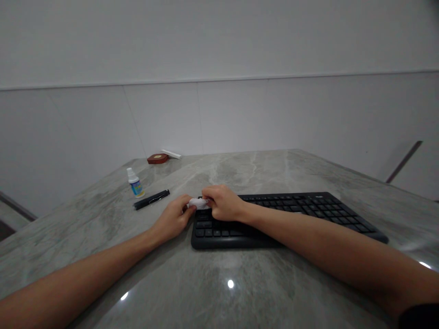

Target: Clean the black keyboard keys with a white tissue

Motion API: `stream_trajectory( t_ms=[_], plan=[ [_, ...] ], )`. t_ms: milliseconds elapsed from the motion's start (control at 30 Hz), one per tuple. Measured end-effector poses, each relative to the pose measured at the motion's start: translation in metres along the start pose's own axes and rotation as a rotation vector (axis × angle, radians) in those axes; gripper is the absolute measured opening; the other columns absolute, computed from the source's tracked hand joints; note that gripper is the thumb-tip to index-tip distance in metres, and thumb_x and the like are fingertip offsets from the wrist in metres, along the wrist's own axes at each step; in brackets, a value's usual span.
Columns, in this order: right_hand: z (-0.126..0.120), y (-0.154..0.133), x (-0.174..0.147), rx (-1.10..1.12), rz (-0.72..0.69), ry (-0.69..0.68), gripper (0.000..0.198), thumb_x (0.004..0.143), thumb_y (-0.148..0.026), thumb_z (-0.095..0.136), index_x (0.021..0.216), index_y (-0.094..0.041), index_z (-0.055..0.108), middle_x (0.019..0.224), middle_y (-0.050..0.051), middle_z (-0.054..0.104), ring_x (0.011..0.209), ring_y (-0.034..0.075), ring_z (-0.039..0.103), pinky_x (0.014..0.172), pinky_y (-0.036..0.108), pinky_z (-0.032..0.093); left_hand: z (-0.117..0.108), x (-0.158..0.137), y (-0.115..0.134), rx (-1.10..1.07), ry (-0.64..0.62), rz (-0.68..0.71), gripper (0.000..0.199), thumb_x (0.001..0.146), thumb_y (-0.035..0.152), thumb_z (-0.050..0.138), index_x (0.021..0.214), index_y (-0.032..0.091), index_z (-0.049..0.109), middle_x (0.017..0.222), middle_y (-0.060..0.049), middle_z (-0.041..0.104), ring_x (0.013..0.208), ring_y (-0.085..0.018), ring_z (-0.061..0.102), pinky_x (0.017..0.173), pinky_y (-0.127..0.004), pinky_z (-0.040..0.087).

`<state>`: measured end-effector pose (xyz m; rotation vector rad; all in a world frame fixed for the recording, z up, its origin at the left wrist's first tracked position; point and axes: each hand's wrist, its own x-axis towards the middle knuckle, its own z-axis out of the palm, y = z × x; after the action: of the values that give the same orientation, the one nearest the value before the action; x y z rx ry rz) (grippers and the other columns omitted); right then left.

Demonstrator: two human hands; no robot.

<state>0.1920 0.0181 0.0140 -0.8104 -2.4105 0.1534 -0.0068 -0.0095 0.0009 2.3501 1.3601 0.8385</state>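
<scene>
A crumpled white tissue [198,203] is stretched between my two hands, over the upper left corner of a black keyboard [240,241]. My left hand [174,215] pinches its left end just beside the keyboard's left edge. Above the keys, my right hand [224,203] is closed around the other end, its fingers curled. My right hand and forearm cover part of the keyboard's middle and lower right. Whether the tissue touches the keys, I cannot tell.
Left of my hands lies a black pen-like tool [151,199] beside an upright small white-capped spray bottle [136,183] with a blue and yellow label. Farther back, a reddish-brown box [157,158] and a white strip [171,154] rest on the grey marbled table [219,297], near the wall.
</scene>
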Motion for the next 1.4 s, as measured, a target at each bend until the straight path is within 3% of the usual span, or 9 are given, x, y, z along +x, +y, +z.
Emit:
stream_trajectory(
  t_ms=[200, 433, 933, 1167, 1400],
  plan=[
    [0.0006, 0.0028, -0.0004, 0.107, -0.021, -0.014, 0.014, 0.077, -0.002, 0.055, 0.076, -0.016, 0.058, 0.072, 0.000, 0.058, 0.068, 0.012, 0.049, 0.064, 0.023, 0.035, 0.0009, -0.0011, -0.0017, 0.030, 0.051, -0.027, 0.016, 0.085, 0.025, 0.046, 0.078, 0.017, 0.058, 0.076, -0.003, 0.060, 0.073, -0.020, 0.055, 0.068, -0.031, 0.043],
    [0.0009, 0.0037, -0.0009, 0.132, -0.029, -0.017, 0.015, 0.076, -0.001, 0.057, 0.079, -0.015, 0.061, 0.075, 0.002, 0.061, 0.071, 0.013, 0.052, 0.067, 0.023, 0.038, -0.0003, -0.0028, 0.0023, -0.046, -0.007, 0.071, 0.021, 0.089, 0.033, 0.050, 0.090, 0.018, 0.064, 0.086, -0.004, 0.059, 0.077, -0.018, 0.055, 0.069, -0.029, 0.044],
    [0.0027, 0.0025, -0.0004, 0.101, -0.026, -0.015, 0.008, 0.081, -0.009, 0.060, 0.081, -0.015, 0.063, 0.075, 0.001, 0.061, 0.071, 0.013, 0.052, 0.068, 0.024, 0.037, -0.0008, 0.0001, 0.0013, 0.057, 0.056, 0.021, 0.021, 0.086, 0.029, 0.047, 0.070, 0.018, 0.054, 0.076, -0.004, 0.057, 0.070, -0.020, 0.053, 0.066, -0.032, 0.041],
    [0.0010, 0.0024, -0.0010, -0.004, 0.059, 0.030, 0.012, 0.074, -0.004, 0.056, 0.076, -0.015, 0.060, 0.073, 0.002, 0.060, 0.067, 0.014, 0.049, 0.063, 0.025, 0.034, 0.0033, -0.0004, -0.0044, -0.052, 0.094, 0.024, 0.019, 0.089, 0.030, 0.048, 0.095, 0.018, 0.062, 0.087, -0.004, 0.061, 0.076, -0.019, 0.057, 0.069, -0.030, 0.045],
    [0.0031, 0.0058, -0.0007, 0.065, 0.021, -0.012, 0.011, 0.077, -0.006, 0.056, 0.072, -0.015, 0.056, 0.070, 0.001, 0.056, 0.066, 0.012, 0.048, 0.062, 0.023, 0.033, 0.0001, 0.0009, -0.0011, 0.005, 0.060, 0.035, 0.019, 0.087, 0.024, 0.045, 0.081, 0.016, 0.061, 0.081, -0.005, 0.062, 0.077, -0.020, 0.056, 0.074, -0.032, 0.043]
  ],
)
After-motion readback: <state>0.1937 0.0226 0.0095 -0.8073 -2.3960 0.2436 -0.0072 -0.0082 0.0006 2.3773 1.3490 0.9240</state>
